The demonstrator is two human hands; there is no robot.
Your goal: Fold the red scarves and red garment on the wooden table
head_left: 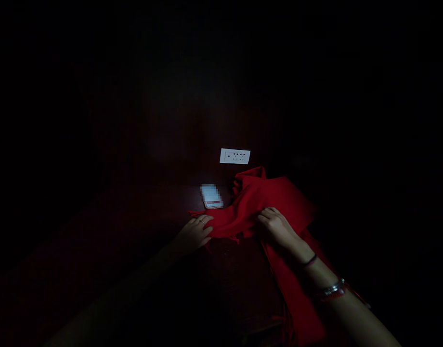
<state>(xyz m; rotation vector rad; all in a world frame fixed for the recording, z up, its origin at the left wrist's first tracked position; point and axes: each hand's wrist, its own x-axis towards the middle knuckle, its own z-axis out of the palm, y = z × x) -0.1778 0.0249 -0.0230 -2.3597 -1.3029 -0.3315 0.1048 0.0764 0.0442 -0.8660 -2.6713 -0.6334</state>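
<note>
A red scarf (283, 200) with fringed ends lies bunched on a dark surface, one part of it hanging toward me at the lower right. My left hand (197, 232), with a ring on one finger, grips the scarf's left end near the fringe. The fingers of my right hand (276, 225) are closed on the middle of the cloth. A dark band and a silver bracelet circle my right wrist. Just beyond the scarf's left end lies a phone (212, 195) with its bright screen up, its lower edge close to the cloth.
A white wall socket plate (235, 156) is mounted behind the phone and scarf. The dark reddish-brown tabletop (239, 274) shows faintly between my arms. Most of the surroundings are too dark to make out.
</note>
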